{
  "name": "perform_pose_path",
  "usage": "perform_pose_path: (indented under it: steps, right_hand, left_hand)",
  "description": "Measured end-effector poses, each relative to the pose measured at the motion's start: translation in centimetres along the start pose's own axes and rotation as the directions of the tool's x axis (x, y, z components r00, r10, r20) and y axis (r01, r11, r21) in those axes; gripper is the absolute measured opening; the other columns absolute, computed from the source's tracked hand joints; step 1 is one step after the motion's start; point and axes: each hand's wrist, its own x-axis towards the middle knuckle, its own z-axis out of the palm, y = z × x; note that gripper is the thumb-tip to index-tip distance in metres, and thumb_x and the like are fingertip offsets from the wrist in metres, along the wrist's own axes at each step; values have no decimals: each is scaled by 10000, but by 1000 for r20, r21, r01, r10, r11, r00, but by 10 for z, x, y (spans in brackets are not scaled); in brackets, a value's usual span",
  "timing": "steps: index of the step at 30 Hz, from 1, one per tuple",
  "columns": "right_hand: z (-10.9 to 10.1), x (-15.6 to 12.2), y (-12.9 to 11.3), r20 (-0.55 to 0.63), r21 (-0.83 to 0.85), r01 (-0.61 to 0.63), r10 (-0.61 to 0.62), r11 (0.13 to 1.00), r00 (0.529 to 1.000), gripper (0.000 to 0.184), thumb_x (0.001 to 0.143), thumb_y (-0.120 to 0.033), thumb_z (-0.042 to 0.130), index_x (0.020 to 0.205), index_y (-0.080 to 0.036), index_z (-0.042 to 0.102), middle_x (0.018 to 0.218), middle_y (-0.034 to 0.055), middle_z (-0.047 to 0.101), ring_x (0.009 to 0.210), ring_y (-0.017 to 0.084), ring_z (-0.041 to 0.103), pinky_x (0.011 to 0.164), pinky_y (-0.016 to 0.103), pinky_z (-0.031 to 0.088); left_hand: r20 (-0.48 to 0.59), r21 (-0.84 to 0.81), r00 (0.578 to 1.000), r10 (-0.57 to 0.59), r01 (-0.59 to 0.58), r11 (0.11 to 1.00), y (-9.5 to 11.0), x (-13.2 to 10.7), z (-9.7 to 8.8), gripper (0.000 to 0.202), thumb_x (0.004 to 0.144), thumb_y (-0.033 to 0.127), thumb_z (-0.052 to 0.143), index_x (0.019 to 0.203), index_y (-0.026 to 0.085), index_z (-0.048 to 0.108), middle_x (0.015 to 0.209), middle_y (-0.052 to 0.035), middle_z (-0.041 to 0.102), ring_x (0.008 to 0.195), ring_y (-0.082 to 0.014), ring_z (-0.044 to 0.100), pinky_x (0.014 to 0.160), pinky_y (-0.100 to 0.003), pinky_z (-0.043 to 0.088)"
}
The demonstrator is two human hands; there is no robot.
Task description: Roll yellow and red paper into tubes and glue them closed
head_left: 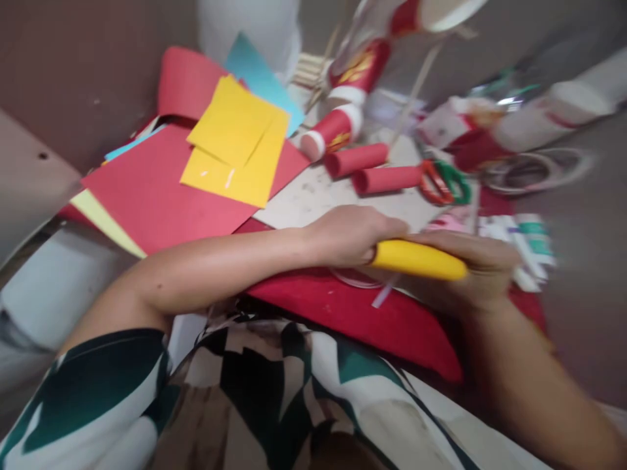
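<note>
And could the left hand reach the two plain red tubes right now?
Probably yes: the red tubes lie just beyond the left hand, nothing visible between, though it's busy holding the yellow roll.

Soft dim light, overall blur — edges smeared

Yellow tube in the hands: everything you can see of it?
The yellow tube is plain, smooth and matte, apparently rolled paper. It lies nearly crosswise in the view, right end slightly lower. The left grip holds its left end; the right grip holds its right. It appears raised above the red surface. Neither end opening shows.
</note>
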Motion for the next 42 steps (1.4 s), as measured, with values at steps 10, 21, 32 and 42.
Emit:
perform_pose_path:
  steps: [10,21,32,42]
  right_hand:
    - [-15,12,-4,147,418,-264,222,869,964,229,772,-425,742,795,-202,789,750,52,768,694,208,720,635,294,552]
    - [-19,20,3,264,637,-428,340,642,903,273,725,-419,716,792,-158,761,682,20,718,616,146,653,613,248,525]
    - [-25,19,-11,264,648,-435,351,625,898,129,663,-170,630,715,-170,748,651,-10,695,594,125,597,540,204,453]
    - [-29,29,-7,275,726,-566,589,391,760,116,501,-151,741,591,-169,669,487,-28,627,469,110,575,485,200,467]
  left_hand:
    - [-30,-571,971,-238,178,801,11,-1,-10,172,745,122,629,813,171,779,774,-21,766,715,-165,698,656,-238,509]
    - [314,-773,783,-537,539,333,20,8,-16,255,640,307,830,781,122,726,624,-10,706,517,-130,642,570,-260,573]
    - [262,-788,759,-596,524,321,25,8,-13,207,567,242,790,714,121,708,544,9,658,477,-120,612,504,-227,525]
    - [112,-847,722,-682,428,314,15,12,-16,297,625,355,832,711,116,677,543,-9,661,441,-109,609,463,-201,490]
